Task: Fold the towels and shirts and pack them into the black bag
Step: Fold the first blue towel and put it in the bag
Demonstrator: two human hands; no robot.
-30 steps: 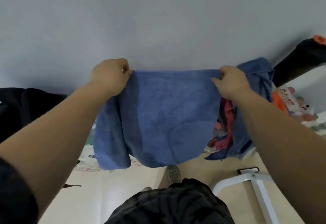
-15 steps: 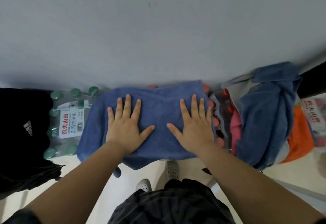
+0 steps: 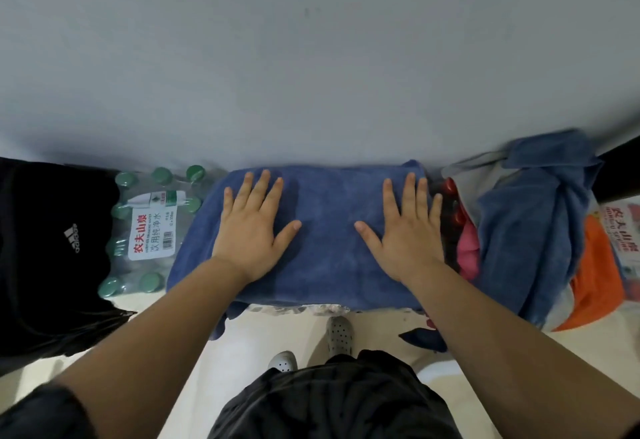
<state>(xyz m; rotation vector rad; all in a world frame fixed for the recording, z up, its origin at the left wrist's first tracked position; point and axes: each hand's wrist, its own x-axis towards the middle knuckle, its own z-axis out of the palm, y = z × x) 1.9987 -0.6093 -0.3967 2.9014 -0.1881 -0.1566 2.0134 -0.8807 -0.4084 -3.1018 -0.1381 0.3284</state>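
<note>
A blue towel [image 3: 325, 241] is being pressed flat by both hands at the foot of a grey wall [image 3: 311, 58]; whatever is carrying it is being hidden by the cloth itself. The left hand [image 3: 254, 234] is being laid palm down on the towel's left half, its fingers straight and spread, with nothing being gripped. The right hand [image 3: 403, 236] is being laid the same way on the right half, fingers straight and thumb pointing inward, also gripping nothing. The hands are being held well apart, with bare towel showing between the thumbs. The towel's near edge is being draped over the front, toward the pale floor [image 3: 242, 352].

A black bag [image 3: 52, 248] with a white striped logo is being shown at the far left, apart from the towel. A wrapped pack of green-capped water bottles [image 3: 149, 227] is being seen between them. On the right, a second blue towel [image 3: 533, 224] is being shown crumpled, with a pink cloth [image 3: 467, 255] just beside it.
</note>
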